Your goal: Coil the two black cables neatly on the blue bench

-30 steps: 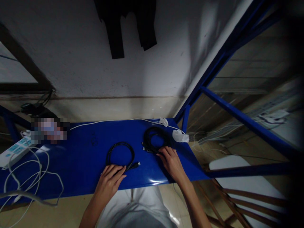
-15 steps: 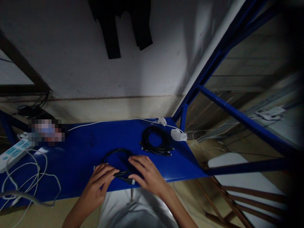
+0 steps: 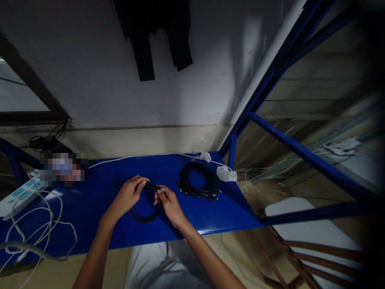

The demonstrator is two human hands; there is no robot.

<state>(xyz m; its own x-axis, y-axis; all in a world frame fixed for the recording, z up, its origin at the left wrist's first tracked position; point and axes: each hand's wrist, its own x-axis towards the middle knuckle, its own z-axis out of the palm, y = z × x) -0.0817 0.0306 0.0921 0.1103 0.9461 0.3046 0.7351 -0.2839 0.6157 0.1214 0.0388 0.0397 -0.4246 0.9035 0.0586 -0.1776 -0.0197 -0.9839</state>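
A looped black cable [image 3: 143, 219] rests partly on the blue tabletop [image 3: 99, 208], its far side between my hands. My left hand [image 3: 132, 192] pinches the top of the loop between thumb and fingers. On the loop's right side, my right hand [image 3: 169, 204] has its thumb and fingers closed around the cable near its end. Parts of the loop are hidden behind both hands. To the right of my right hand lies a second bundle of coiled black cables [image 3: 182, 176], with several connector ends showing.
At the left lie a white power strip [image 3: 21, 194] and tangled white cords [image 3: 48, 216]. A white cord runs along the back edge to crumpled white wrapping [image 3: 226, 174]. Blue frame bars [image 3: 297, 156] and a wooden chair [image 3: 325, 245] stand at the right.
Both hands have moved away from the table's front edge to the far side of the loop. The fingers have closed on the cable, and the loop has turned.
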